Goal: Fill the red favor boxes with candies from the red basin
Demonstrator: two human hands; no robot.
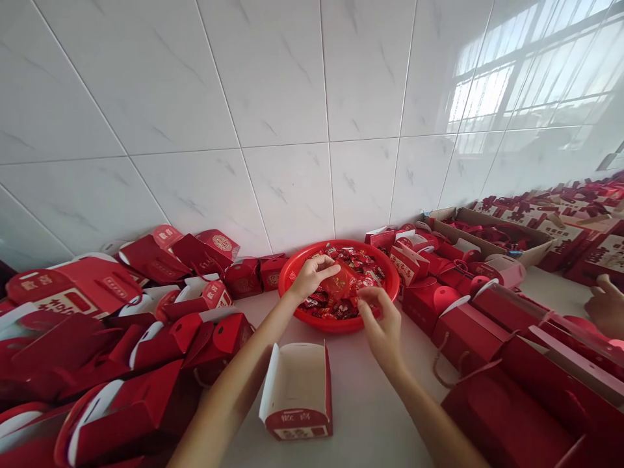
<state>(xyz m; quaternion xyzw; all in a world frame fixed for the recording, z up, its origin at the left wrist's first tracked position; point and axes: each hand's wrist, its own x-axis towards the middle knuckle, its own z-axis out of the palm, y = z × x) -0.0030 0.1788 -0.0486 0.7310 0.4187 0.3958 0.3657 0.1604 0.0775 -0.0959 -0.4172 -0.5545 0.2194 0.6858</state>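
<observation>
My left hand [316, 276] is closed in a pinch on the upper left edge of a red pouch with gold print [340, 281]. The pouch is over a round red plastic basin [287, 276] of wrapped sweets [341, 309]. At the basin's front right, my right hand [384, 323] has its thumb and fingers curled together close to the pouch's lower right side. Whatever is between those fingertips is too small to make out. Between my forearms stands an open red gift box [297, 390] with a white inside, and it looks empty.
Red gift boxes [160, 338] crowd the left side, with more red boxes [472, 331] on the right. A cardboard carton [529, 250] holding red items stands at back right. Another person's hand [606, 305] shows at the right edge. A tiled wall [287, 188] rises behind.
</observation>
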